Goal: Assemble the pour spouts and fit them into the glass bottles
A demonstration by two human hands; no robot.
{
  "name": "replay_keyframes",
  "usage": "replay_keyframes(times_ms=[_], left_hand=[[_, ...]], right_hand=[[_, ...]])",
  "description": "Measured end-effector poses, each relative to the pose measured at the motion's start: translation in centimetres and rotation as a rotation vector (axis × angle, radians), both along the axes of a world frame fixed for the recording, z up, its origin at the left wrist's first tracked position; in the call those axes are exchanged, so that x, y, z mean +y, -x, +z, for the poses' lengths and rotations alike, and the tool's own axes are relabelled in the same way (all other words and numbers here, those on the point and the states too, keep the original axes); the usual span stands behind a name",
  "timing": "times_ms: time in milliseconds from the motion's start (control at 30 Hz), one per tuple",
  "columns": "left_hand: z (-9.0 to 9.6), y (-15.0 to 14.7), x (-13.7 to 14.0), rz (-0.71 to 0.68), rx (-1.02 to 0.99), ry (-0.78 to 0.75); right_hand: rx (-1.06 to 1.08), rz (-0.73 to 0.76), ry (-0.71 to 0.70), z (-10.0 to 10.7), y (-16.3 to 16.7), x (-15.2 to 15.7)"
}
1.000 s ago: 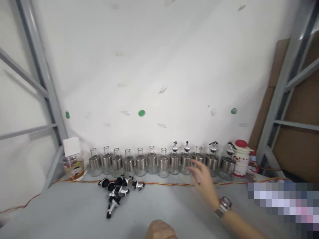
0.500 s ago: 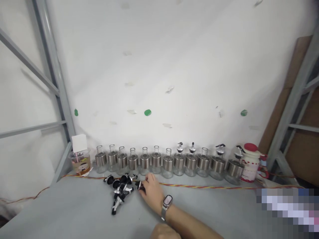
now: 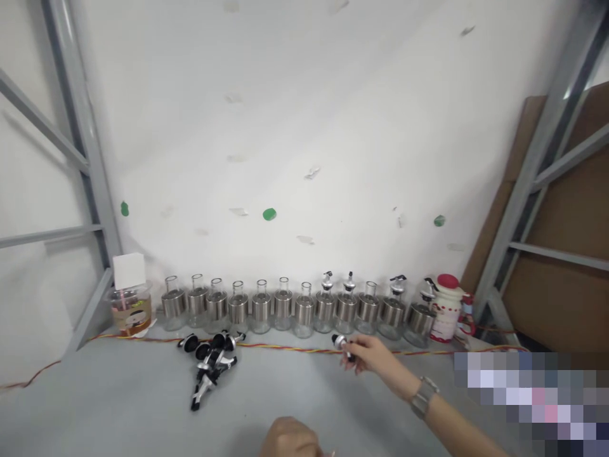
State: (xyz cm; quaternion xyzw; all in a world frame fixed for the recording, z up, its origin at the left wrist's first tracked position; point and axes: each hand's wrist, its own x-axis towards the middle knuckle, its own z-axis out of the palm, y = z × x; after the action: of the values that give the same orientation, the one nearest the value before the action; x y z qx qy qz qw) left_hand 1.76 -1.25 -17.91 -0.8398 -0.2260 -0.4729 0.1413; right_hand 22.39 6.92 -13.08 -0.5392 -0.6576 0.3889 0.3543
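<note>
A: Where are the hands?

B: The left hand (image 3: 290, 438) sits low, knuckles curled; I can't tell whether it grips anything. Up and right of it, a pour spout (image 3: 339, 343) is pinched in the right hand (image 3: 368, 355), wide end tilted up and leftward.

A: How should it be handled?

B: I'd pinch lightly around the metal, leave the black stopper end uncovered, and keep the knuckles clear of the glass just beyond.

A: And the counts?

B: Far left of the right hand, one drink cup (image 3: 130, 317). Nearer on that side, loose spouts (image 3: 204, 383) heaped on the bench (image 3: 118, 406): perhaps six or seven, but they overlap too much to be sure. Beyond both hands, twelve bottles (image 3: 283, 303) in a row: seven open, two topped with spouts, one open, two topped. Right of the right hand and farther back, one red-lidded jar (image 3: 446, 311).
</note>
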Motion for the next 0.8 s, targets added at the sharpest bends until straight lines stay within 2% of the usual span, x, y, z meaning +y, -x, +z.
replay_keyframes(times_ms=[167, 267, 367, 467, 600, 800], left_hand=[[1.3, 0.4, -0.3, 0.040, -0.019, -0.002], [1.7, 0.8, -0.2, 0.016, -0.016, 0.019], [1.9, 1.2, -0.2, -0.047, -0.036, 0.128], [2.1, 1.4, -0.1, -0.071, -0.050, 0.210], [2.1, 1.4, 0.1, -0.021, -0.043, 0.137], [1.9, 1.3, 0.3, 0.049, -0.040, 0.090]], right_hand=[[-0.050, -0.214, -0.150, 3.1, -5.6, 0.9], [-0.186, -0.393, -0.306, 5.5, -8.1, 2.4], [-0.363, -0.515, -0.419, 7.9, -9.0, 4.1], [-0.532, -0.536, -0.451, 9.6, -8.4, 5.8], [-0.734, -0.509, -0.396, 11.0, -7.5, 7.6], [-0.966, -0.365, -0.305, 12.6, -7.2, 9.0]])
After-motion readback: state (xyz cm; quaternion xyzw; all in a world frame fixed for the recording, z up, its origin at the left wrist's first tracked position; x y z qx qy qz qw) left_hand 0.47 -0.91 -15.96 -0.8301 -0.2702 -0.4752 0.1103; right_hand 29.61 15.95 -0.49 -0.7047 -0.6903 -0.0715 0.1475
